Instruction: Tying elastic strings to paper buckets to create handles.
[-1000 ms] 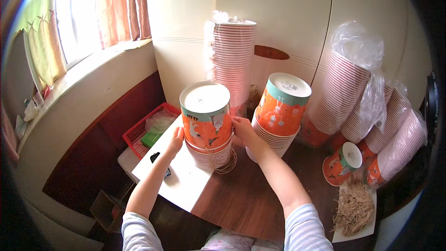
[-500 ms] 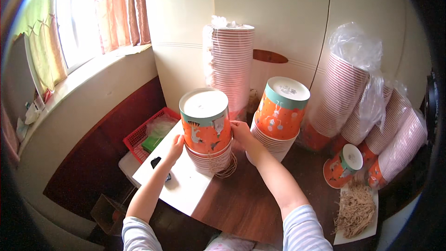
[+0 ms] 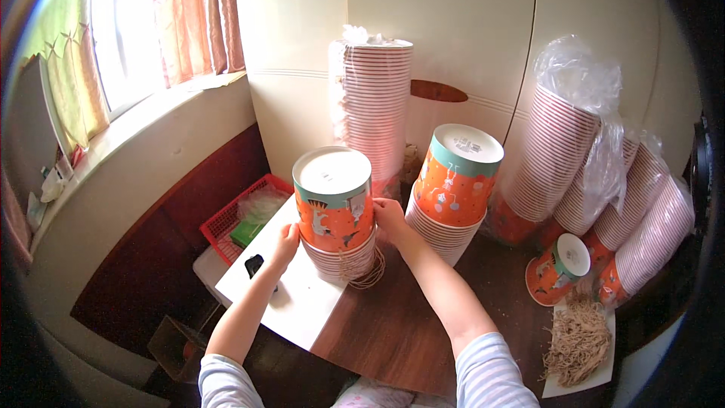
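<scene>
An upside-down orange paper cup (image 3: 333, 219) tops a stack of nested cups (image 3: 332, 263) on a table (image 3: 400, 336), just off centre toward nine o'clock. Around it, the left hand (image 3: 284, 245) touches its side at eight, the right hand (image 3: 390, 219) at three; fingertips are partly hidden, so I cannot tell whether they pinch. String loops (image 3: 370, 275) sit at five, another orange-topped stack (image 3: 458, 189) near three, a red basket (image 3: 220, 236) at nine, a straw-coloured fibre pile (image 3: 577, 340) at four.
</scene>
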`<state>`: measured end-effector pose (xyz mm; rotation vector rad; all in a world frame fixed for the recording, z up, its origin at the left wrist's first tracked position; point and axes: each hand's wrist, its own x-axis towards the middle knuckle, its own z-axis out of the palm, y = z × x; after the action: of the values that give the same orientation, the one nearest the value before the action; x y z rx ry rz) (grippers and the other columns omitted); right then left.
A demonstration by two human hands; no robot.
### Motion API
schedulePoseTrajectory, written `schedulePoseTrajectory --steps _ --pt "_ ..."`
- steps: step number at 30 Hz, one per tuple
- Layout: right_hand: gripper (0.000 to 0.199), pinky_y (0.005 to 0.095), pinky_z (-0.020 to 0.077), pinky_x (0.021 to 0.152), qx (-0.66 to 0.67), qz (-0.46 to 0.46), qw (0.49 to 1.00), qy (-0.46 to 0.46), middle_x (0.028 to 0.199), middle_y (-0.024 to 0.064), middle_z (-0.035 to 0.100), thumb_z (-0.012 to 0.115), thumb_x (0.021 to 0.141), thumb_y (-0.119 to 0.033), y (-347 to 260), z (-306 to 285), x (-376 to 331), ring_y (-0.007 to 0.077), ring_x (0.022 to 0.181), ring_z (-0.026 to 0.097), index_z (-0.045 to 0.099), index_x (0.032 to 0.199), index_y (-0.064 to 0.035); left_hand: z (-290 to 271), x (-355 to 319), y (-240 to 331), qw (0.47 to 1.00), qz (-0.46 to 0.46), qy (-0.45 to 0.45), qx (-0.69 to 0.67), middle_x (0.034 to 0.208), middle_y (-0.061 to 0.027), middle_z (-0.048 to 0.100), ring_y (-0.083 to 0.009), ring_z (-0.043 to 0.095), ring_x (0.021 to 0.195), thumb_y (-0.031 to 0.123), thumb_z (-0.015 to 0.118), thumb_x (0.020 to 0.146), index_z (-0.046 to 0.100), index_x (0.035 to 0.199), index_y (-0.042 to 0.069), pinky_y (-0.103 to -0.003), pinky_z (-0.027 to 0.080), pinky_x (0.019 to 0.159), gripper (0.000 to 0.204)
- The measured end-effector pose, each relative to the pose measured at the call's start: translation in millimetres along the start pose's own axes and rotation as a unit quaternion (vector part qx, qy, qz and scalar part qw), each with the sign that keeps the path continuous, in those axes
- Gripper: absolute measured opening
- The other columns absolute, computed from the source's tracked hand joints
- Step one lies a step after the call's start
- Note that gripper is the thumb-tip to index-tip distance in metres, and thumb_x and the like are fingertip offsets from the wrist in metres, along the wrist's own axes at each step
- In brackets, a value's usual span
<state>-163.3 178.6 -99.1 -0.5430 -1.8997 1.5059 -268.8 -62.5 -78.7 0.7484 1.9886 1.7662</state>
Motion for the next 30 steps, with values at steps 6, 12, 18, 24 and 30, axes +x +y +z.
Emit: schedulePoseTrajectory --steps 6,12,18,24,30 --pt "0.029 0.0275 0.0445 0.058 -0.128 -0.013 0.991 0.033 0.075 0.0070 0.064 0.052 0.083 -0.027 -35.4 4.4 -22.4 0.0128 0.062 0.057 0.064 0.089 -0.0010 0.2 -6.8 2.2 0.999 0.034 0.014 0.006 0.062 0.0035 0.045 -0.0062 0.038 0.058 0.025 0.038 0.091 0.055 0.077 0.004 -0.022 0.031 0.051 0.031" --pt "0.031 0.0347 0.0459 0.067 -0.215 -0.022 0.973 0.080 0.083 0.0147 0.063 0.048 0.082 -0.032 -40.8 1.8 -30.4 0.0271 0.076 0.061 0.064 0.091 -0.0063 7.3 -2.5 -7.8 0.998 0.062 0.024 0.008 0.064 0.0031 0.047 -0.0061 0.038 0.059 0.024 0.036 0.093 0.056 0.080 0.003 -0.022 0.032 0.052 0.032" --pt "0.032 0.0366 0.0451 0.072 -0.217 0.010 0.973 0.079 0.086 0.0158 0.061 0.045 0.084 -0.032 -47.2 8.9 -41.8 0.0307 0.083 0.059 0.062 0.092 -0.0063 4.3 5.6 -29.3 0.994 0.055 0.068 0.069 0.070 0.0004 0.051 -0.0079 0.040 0.062 0.024 0.033 0.093 0.056 0.087 0.001 -0.024 0.036 0.056 0.033" --pt "0.032 0.0448 0.0441 0.072 -0.225 -0.024 0.969 0.097 0.087 0.0198 0.059 0.041 0.086 -0.031 -35.5 5.1 -41.0 0.0371 0.084 0.057 0.062 0.090 -0.0072 10.4 -1.8 -13.6 0.990 0.047 0.065 0.118 0.074 -0.0035 0.055 -0.0106 0.045 0.067 0.024 0.033 0.093 0.055 0.090 -0.001 -0.026 0.039 0.062 0.034" --pt "0.033 0.0447 0.0441 0.073 -0.221 -0.025 0.970 0.099 0.088 0.0189 0.059 0.040 0.086 -0.032 -31.5 9.1 -42.1 0.0366 0.085 0.057 0.062 0.091 -0.0084 9.9 -6.1 -12.8 0.988 0.066 0.076 0.114 0.075 -0.0063 0.057 -0.0125 0.048 0.069 0.024 0.034 0.093 0.056 0.089 -0.002 -0.028 0.041 0.064 0.034"
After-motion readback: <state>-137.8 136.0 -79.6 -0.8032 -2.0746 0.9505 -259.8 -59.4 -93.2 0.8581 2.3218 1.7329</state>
